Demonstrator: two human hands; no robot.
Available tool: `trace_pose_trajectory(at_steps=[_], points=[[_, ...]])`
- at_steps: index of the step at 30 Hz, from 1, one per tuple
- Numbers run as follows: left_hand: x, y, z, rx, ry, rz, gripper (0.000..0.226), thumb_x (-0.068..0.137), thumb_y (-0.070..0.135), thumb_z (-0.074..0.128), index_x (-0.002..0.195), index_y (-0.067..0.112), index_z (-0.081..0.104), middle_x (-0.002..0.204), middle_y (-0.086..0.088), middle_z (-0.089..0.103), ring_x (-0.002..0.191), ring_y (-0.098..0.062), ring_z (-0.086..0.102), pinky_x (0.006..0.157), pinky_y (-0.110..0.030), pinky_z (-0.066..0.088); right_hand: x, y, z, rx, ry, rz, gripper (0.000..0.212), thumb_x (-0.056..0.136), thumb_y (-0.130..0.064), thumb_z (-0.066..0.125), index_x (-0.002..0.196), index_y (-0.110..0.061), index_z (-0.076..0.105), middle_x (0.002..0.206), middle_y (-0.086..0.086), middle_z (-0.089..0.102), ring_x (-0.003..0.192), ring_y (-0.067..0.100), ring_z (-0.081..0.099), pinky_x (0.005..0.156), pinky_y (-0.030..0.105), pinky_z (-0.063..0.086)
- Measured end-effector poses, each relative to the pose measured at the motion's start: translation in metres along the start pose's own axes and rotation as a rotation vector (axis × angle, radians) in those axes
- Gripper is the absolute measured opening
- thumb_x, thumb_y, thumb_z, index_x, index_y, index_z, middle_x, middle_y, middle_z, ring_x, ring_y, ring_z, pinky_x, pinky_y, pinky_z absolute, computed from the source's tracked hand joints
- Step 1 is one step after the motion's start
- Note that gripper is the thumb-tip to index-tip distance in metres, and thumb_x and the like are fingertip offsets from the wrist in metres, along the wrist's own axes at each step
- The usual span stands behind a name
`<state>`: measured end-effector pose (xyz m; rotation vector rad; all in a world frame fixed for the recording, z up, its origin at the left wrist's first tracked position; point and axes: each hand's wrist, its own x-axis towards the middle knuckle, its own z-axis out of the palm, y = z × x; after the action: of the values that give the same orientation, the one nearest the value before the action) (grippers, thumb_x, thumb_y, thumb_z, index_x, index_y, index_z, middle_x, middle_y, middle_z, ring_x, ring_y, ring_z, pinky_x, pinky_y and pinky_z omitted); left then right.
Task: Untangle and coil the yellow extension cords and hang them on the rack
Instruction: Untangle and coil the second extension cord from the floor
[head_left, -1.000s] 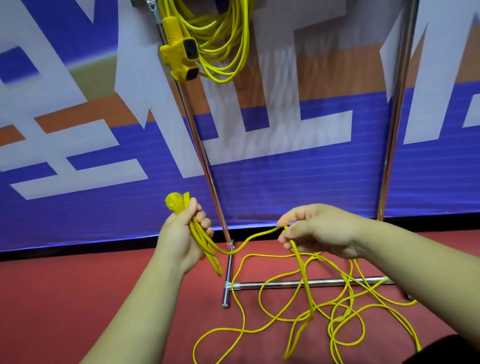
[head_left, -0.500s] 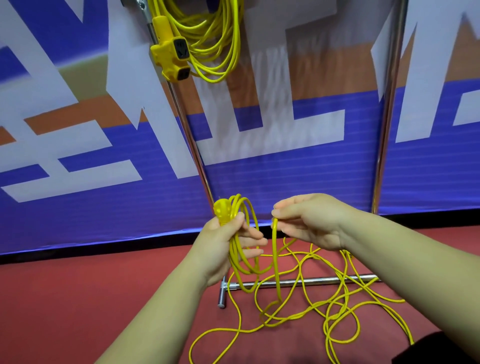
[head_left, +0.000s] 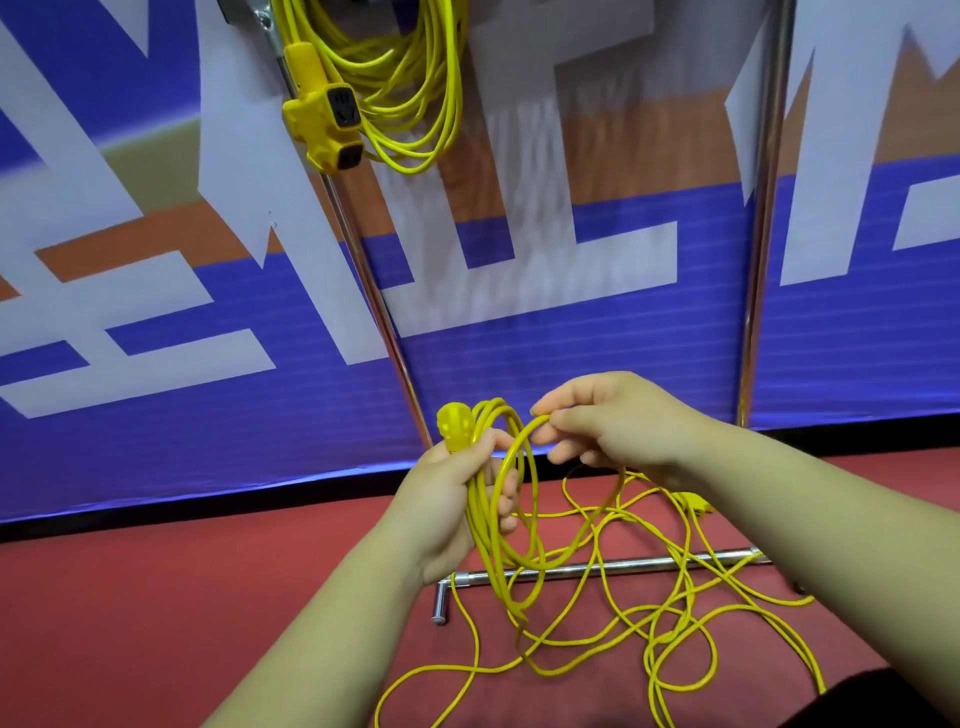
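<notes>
My left hand (head_left: 451, 499) grips a small coil of yellow extension cord (head_left: 511, 525), with the cord's yellow plug (head_left: 456, 427) sticking up above the thumb. My right hand (head_left: 605, 422) pinches the top of a fresh loop right beside that coil. The rest of this cord (head_left: 670, 618) lies in loose tangled loops on the red floor below. A coiled yellow cord (head_left: 410, 88) with its socket block (head_left: 324, 122) hangs from the metal rack (head_left: 371, 291) at the top.
The rack's chrome base bar (head_left: 597, 569) lies on the floor under the loose cord, and its second upright (head_left: 761, 234) rises at the right. A blue, white and orange banner (head_left: 156, 312) stands close behind. Red floor (head_left: 156, 597) spreads to the left.
My hands have come together from well apart. My right hand has carried a length of cord over to the left hand, adding a loop to the coil, and more cord has lifted off the floor.
</notes>
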<state>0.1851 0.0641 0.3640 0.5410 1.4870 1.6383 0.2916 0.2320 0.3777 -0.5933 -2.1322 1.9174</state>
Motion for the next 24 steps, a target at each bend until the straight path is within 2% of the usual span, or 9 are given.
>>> trace_pose_trajectory(at_steps=[5,8,10,13,16,20,22,24], points=[[-0.002,0.003,0.003,-0.051,-0.059,-0.011,0.020,0.097,0.029,0.053,0.103,0.010,0.058,0.059,-0.008,0.044,0.047,-0.015,0.037,0.043,-0.021,0.030,0.001,0.006,-0.001,-0.269,0.004,-0.142,0.008,0.091,-0.012,0.068,0.098,-0.017,0.068,0.078,0.006,0.076,0.066,0.018,0.071,0.064,0.034,0.050],[-0.002,0.005,0.000,-0.083,-0.106,-0.030,0.030,0.091,0.032,0.056,0.103,0.005,0.062,0.058,-0.005,0.040,0.045,-0.012,0.034,0.041,-0.019,0.025,0.005,0.007,-0.008,-0.416,0.079,-0.222,0.007,0.083,-0.029,0.078,0.084,-0.025,0.073,0.065,0.004,0.071,0.056,0.015,0.063,0.060,0.035,0.051],[-0.002,0.007,-0.002,-0.106,-0.133,-0.066,0.034,0.090,0.036,0.056,0.098,0.005,0.068,0.057,-0.003,0.037,0.043,-0.010,0.033,0.038,-0.018,0.025,0.007,0.007,-0.012,-0.497,0.118,-0.273,0.014,0.077,-0.041,0.082,0.079,-0.029,0.074,0.065,0.006,0.068,0.053,0.012,0.054,0.056,0.034,0.045],[-0.004,0.008,-0.006,-0.089,-0.192,-0.098,0.027,0.088,0.035,0.065,0.093,0.009,0.074,0.054,0.001,0.036,0.038,-0.005,0.031,0.034,-0.016,0.026,0.010,0.012,-0.011,-0.552,0.138,-0.312,0.020,0.072,-0.051,0.081,0.076,-0.033,0.075,0.074,-0.007,0.070,0.059,0.009,0.059,0.061,0.032,0.048],[-0.004,0.008,-0.010,-0.076,-0.248,-0.117,0.018,0.084,0.022,0.071,0.096,0.011,0.077,0.051,0.003,0.036,0.034,-0.001,0.031,0.033,-0.015,0.026,0.015,0.018,-0.010,-0.515,0.124,-0.330,0.018,0.075,-0.045,0.082,0.078,-0.030,0.074,0.074,-0.019,0.070,0.062,0.003,0.063,0.064,0.026,0.050],[-0.005,0.011,-0.014,-0.094,-0.290,-0.141,0.021,0.083,0.019,0.069,0.099,0.007,0.076,0.047,0.003,0.037,0.031,-0.002,0.032,0.032,-0.015,0.027,0.022,0.027,-0.013,-0.456,0.094,-0.313,0.016,0.078,-0.027,0.084,0.088,-0.028,0.071,0.080,-0.011,0.075,0.072,0.011,0.069,0.076,0.034,0.057],[-0.007,0.012,-0.015,-0.061,-0.280,-0.126,0.016,0.083,0.017,0.068,0.095,0.008,0.076,0.048,0.000,0.041,0.033,-0.006,0.037,0.034,-0.017,0.032,0.023,0.029,-0.014,-0.442,0.098,-0.322,0.016,0.079,-0.022,0.083,0.088,-0.026,0.070,0.077,-0.009,0.075,0.072,0.010,0.070,0.075,0.032,0.057],[-0.007,0.011,-0.016,-0.041,-0.265,-0.117,0.011,0.085,0.015,0.066,0.089,0.009,0.076,0.056,-0.005,0.051,0.041,-0.014,0.050,0.042,-0.023,0.043,0.024,0.028,-0.013,-0.436,0.132,-0.355,0.015,0.079,-0.021,0.083,0.085,-0.025,0.070,0.073,-0.009,0.073,0.068,0.006,0.069,0.070,0.027,0.055]])
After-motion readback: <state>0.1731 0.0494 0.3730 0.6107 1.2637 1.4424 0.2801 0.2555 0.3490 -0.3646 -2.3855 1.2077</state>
